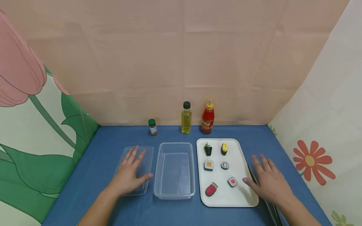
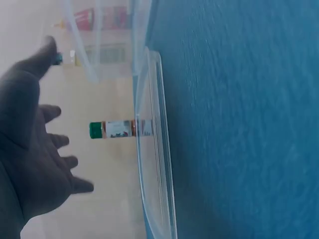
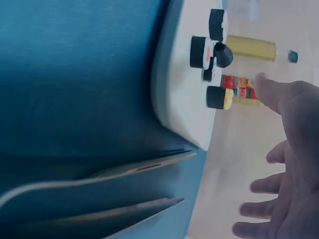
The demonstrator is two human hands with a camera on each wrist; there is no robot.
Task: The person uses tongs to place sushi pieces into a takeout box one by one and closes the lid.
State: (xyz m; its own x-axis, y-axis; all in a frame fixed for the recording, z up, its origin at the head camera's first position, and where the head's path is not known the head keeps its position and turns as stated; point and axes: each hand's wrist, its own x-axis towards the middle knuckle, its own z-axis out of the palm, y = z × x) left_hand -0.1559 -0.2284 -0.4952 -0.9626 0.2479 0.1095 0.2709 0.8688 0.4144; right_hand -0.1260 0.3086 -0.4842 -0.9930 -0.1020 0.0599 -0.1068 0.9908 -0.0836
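Head view: left hand [image 1: 130, 175] lies flat, fingers spread and straight, over the clear lid [image 1: 147, 157], whose long axis runs away from the person; the clear container [image 1: 174, 170] sits just right of it. Right hand [image 1: 270, 183] is flat too, fingers straight, above the tongs [image 1: 251, 172] beside the white tray [image 1: 226, 201], thumb reaching over the tray edge.

Left wrist view: left hand [image 2: 30, 164] open, apart from the lid [image 2: 154, 164], holding nothing.

Right wrist view: right hand [image 3: 294, 164] open above the tongs [image 3: 124, 172]; nothing gripped.

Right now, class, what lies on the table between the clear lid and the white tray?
The empty clear container sits between the lid and the tray, seen in the head view.
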